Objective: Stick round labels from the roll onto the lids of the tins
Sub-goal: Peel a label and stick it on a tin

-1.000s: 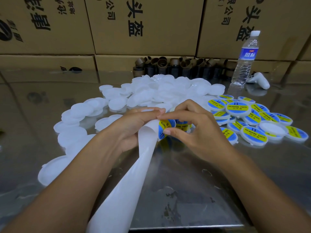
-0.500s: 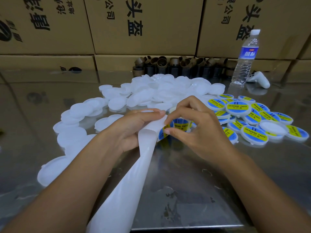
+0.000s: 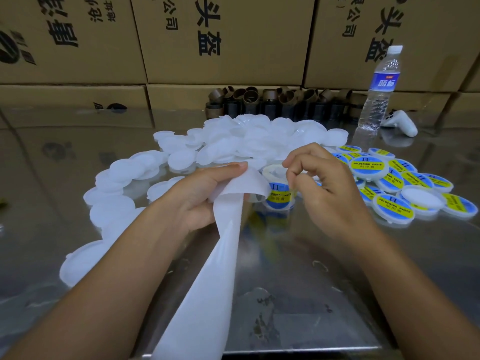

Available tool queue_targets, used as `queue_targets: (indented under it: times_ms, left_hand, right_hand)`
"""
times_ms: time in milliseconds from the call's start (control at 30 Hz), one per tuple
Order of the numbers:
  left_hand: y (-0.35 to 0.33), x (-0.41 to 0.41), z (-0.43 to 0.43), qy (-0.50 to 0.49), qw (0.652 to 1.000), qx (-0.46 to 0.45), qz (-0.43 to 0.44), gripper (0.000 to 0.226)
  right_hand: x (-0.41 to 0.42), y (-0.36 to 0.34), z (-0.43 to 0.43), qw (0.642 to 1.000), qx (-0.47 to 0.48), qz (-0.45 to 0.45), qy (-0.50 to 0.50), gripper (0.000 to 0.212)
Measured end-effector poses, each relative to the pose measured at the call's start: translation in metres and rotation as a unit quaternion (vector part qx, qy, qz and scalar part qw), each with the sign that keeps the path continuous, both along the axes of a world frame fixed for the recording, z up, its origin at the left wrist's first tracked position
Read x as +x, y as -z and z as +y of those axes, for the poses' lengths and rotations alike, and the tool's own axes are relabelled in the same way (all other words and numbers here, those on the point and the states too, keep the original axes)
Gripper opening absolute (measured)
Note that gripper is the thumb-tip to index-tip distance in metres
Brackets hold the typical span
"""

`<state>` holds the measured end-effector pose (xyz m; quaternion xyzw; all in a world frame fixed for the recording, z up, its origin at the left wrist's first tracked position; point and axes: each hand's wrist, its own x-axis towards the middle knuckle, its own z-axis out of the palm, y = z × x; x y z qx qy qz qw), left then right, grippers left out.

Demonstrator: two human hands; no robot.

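The left hand [image 3: 200, 198] gripped the limp backing strip [image 3: 215, 255]; at its three o'clock the right hand [image 3: 332, 193] was curled, but I could not tell whether it held anything. The flimsy, tacky label [image 3: 279, 196] likely wanted an edge pinch.

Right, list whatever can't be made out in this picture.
Head view throughout.
Whether the right hand pinches anything: its curled fingers hide the tips.
Label roll: mostly behind the backing strip that the left hand grips.
Backing strip's lower end: cut off by the bottom edge.

Bare lids [image 3: 228, 141] left, labelled lids [image 3: 394, 203] right; bottle [image 3: 379, 92] behind
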<state>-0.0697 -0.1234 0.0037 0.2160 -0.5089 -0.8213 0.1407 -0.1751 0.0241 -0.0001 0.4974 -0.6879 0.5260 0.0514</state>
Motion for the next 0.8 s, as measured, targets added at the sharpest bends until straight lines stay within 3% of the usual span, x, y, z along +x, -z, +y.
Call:
queue_targets:
  times_ms: [100,167,267,400,500,600,667,800]
  left_hand:
    - [-0.001,0.000,0.000,-0.028,1.000,0.015,-0.001,0.007]
    - [-0.002,0.001,0.001,-0.026,0.999,0.021,0.012,0.009]
    - [-0.005,0.000,0.002,-0.029,0.997,0.040,0.052,0.019]
    - [-0.006,-0.004,-0.004,-0.116,0.986,0.050,0.108,0.026]
    - [-0.007,-0.005,-0.007,-0.162,0.968,0.063,0.180,0.031]
    - [-0.011,-0.003,-0.005,-0.121,0.958,0.082,0.246,0.040]
    - [-0.012,-0.003,-0.001,-0.087,0.960,0.077,0.254,0.045]
    - [-0.009,-0.006,0.007,-0.044,0.973,0.048,0.223,0.052]
  right_hand:
    - [-0.001,-0.002,-0.001,0.999,-0.037,-0.036,0.009,0.022]
    - [0.000,-0.005,0.000,0.991,-0.082,-0.107,0.008,0.025]
    - [-0.003,-0.012,0.002,0.969,-0.132,-0.210,-0.002,0.036]
    - [-0.004,-0.017,0.004,0.933,-0.140,-0.326,-0.056,0.048]
    - [-0.003,-0.018,0.005,0.908,-0.144,-0.379,-0.107,0.043]
    - [-0.001,-0.019,0.005,0.892,-0.140,-0.404,-0.150,0.022]
    - [0.002,-0.017,0.003,0.881,-0.134,-0.416,-0.178,0.007]
    - [0.009,-0.012,-0.003,0.884,-0.096,-0.405,-0.212,0.008]
